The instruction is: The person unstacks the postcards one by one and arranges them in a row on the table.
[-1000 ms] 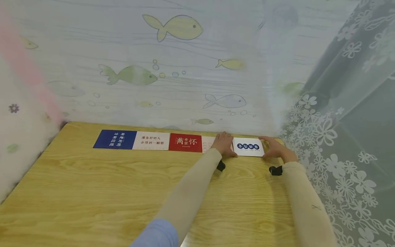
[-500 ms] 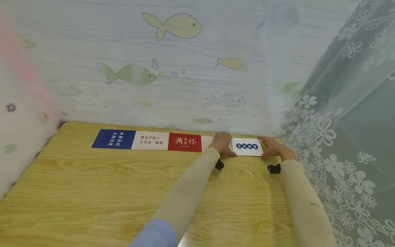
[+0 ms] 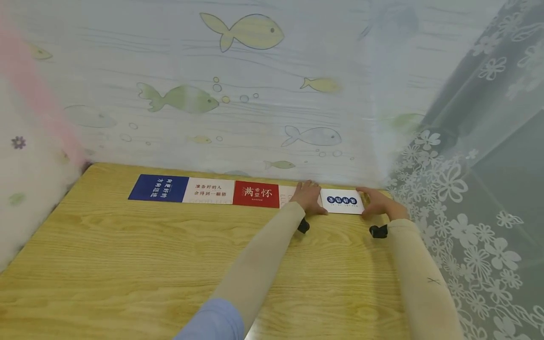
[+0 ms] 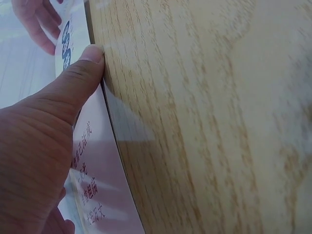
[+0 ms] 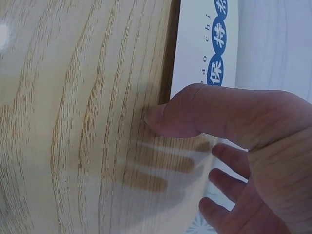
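Observation:
A row of printed cards lies along the far edge of the wooden table. At its right end is a white card point(image 3: 342, 201) with blue ovals and characters. My left hand point(image 3: 308, 196) spreads over a pink card point(image 3: 285, 195), covering much of it; in the left wrist view the thumb point(image 4: 92, 56) presses at the near edge where the pink and white cards meet. At the white card's right end is my right hand point(image 3: 380, 204), its thumb point(image 5: 168, 119) at the near corner and its other fingers loosely extended towards the wall.
Further left in the row lie a red card point(image 3: 256, 194), a cream card point(image 3: 208, 191) and a blue card point(image 3: 158, 188). A fish-patterned cloth point(image 3: 238, 118) hangs right behind the table point(image 3: 170, 264). Lace curtain point(image 3: 471, 226) borders the right side.
Both hands keep their places at the white card's two ends. The head view shifts slightly; the cards stay in line.

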Demonstrator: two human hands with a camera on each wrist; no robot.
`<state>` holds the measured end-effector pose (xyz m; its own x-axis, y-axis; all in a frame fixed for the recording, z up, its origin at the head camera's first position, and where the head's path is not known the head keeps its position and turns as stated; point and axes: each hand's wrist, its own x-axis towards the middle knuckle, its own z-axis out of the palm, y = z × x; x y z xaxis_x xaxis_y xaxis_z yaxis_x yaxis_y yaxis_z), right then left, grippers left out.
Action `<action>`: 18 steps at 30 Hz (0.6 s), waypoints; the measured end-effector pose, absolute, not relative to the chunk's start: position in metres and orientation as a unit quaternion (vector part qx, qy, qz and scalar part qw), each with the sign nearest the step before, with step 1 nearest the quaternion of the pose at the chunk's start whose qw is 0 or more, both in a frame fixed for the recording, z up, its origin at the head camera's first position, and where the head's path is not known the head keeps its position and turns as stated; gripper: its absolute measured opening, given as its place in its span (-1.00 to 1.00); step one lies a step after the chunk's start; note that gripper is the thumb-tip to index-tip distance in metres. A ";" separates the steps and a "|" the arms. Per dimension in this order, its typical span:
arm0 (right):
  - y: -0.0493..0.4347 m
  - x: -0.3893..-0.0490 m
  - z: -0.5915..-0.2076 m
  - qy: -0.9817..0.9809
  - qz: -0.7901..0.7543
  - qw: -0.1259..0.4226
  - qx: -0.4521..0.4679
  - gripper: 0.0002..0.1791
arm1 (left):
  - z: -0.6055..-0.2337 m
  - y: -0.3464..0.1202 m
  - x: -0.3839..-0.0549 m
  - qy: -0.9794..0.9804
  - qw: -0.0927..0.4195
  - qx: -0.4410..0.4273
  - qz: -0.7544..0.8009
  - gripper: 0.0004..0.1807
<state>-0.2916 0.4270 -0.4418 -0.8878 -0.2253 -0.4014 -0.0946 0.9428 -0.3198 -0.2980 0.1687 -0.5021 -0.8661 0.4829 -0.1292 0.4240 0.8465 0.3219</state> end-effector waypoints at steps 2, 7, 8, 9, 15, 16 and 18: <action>0.427 -0.292 -0.442 0.960 -0.148 0.222 -0.082 0.09 | -0.502 0.169 -0.298 0.956 0.103 0.235 0.141 0.01; 0.425 -0.296 -0.445 0.959 -0.149 0.229 -0.079 0.09 | -0.502 0.166 -0.297 0.958 0.107 0.228 0.135 0.01; 0.424 -0.296 -0.446 0.958 -0.150 0.230 -0.078 0.09 | -0.502 0.166 -0.297 0.958 0.109 0.227 0.134 0.02; 0.424 -0.296 -0.447 0.958 -0.153 0.230 -0.075 0.10 | -0.502 0.166 -0.296 0.958 0.109 0.225 0.137 0.03; 0.425 -0.294 -0.448 0.960 -0.154 0.220 -0.080 0.14 | -0.510 0.167 -0.300 0.954 0.094 0.231 0.166 0.07; 0.425 -0.292 -0.447 0.961 -0.154 0.215 -0.083 0.14 | -0.511 0.167 -0.301 0.952 0.089 0.237 0.173 0.08; 0.425 -0.290 -0.447 0.964 -0.151 0.195 -0.095 0.12 | -0.511 0.167 -0.300 0.945 0.078 0.252 0.193 0.06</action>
<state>-0.2897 0.4248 -0.4470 -0.9061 -0.2421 -0.3469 -0.1243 0.9362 -0.3286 -0.3005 0.1670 -0.5111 -0.8614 0.5055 -0.0493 0.4456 0.7987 0.4043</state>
